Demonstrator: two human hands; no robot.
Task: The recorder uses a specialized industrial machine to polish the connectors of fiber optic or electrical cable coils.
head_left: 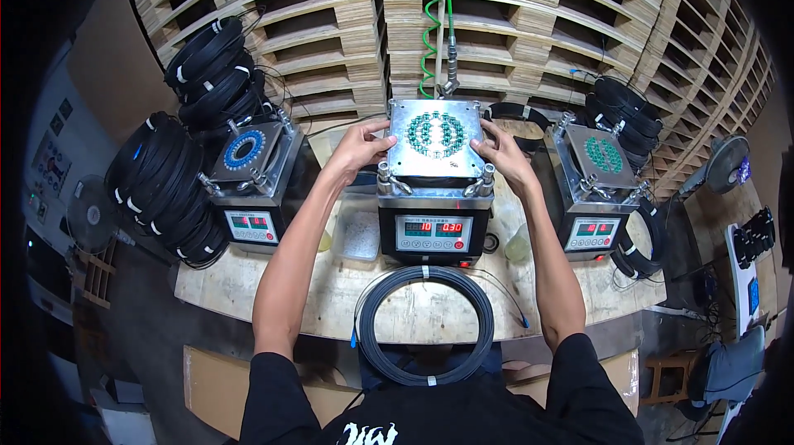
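Note:
A square metal polishing fixture plate (413,165), set with a ring of small green connectors (436,134), is over the middle polishing machine (389,230). My left hand (362,149) grips the plate's left edge, thumb on top. At its right edge my right hand (504,155) does the same, fingers round the side. Whether the plate rests fully on the machine cannot be seen. Clamp posts (486,176) rise at the machine's front corners. In front lies a coiled black cable (372,321) with blue connectors at its ends.
Similar polishing machines stand at left (250,226) and right (590,230). A clear tub (359,238) of whitish material sits beside the middle one. Black cable coils (153,189) are piled at the left. A green air hose (432,11) hangs before stacked pallets (347,15).

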